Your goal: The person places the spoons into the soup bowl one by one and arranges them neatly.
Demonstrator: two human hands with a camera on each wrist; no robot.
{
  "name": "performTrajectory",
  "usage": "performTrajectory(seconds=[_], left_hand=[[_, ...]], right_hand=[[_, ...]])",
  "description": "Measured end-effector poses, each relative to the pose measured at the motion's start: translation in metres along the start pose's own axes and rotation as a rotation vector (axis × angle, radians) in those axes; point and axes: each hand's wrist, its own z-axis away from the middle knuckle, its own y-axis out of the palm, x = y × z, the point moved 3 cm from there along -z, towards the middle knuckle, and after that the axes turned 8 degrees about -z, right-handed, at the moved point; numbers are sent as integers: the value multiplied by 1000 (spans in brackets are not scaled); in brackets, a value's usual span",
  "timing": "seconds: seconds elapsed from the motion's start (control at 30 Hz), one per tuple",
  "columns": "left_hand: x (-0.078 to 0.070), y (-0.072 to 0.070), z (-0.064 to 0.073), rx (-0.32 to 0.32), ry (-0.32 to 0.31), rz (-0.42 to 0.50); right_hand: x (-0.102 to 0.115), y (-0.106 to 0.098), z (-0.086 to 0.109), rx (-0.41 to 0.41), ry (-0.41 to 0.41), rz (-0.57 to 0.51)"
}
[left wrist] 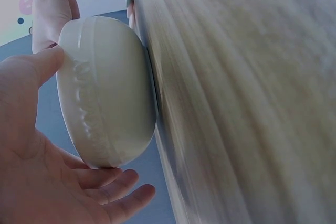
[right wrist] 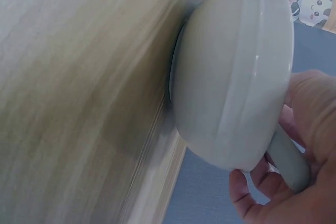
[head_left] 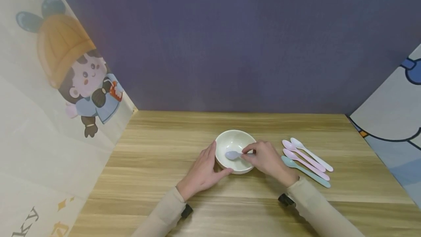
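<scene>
Sleeves (head_left: 323, 207) nearest; left hand (head_left: 204, 169) wide against white bowl (head_left: 234, 140) rim, right hand (head_left: 268, 158) pinching lilac spoon (head_left: 232, 155) inside; tabletop (head_left: 154, 156) open leftward, four spoons (head_left: 309, 159) right.

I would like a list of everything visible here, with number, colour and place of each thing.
Table: one, brown wood, lower half of the head view.
Bowl: one, cream, on the table.
Lilac spoon: one, pale lilac, partly within the bowl's rim.
White spoon: one, white, table's right.
Pink spoons: two, pink, beside it.
Teal spoon: one, pale teal, beside them.
Back panel: one, dark blue, behind the table.
Left panel: one, pale, left side, with cartoon figure, lettering, stars.
Right panel: one, white and blue print, right side.
Sleeves: two, beige, lower edge.
Wrist devices: two, black, beside the sleeves.
Left hand: one, bare, touching the bowl.
Right hand: one, bare, pinching the lilac spoon.
</scene>
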Motion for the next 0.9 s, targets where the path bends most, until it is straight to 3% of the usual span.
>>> performTrajectory(seconds=[0.3,0.9], left_hand=[[0,0,0,-2,2,-7],[1,0,0,-8,10,-14]], right_hand=[[-2,2,3,-55,-46,-41],[-7,-1,9,-79,-54,-105]])
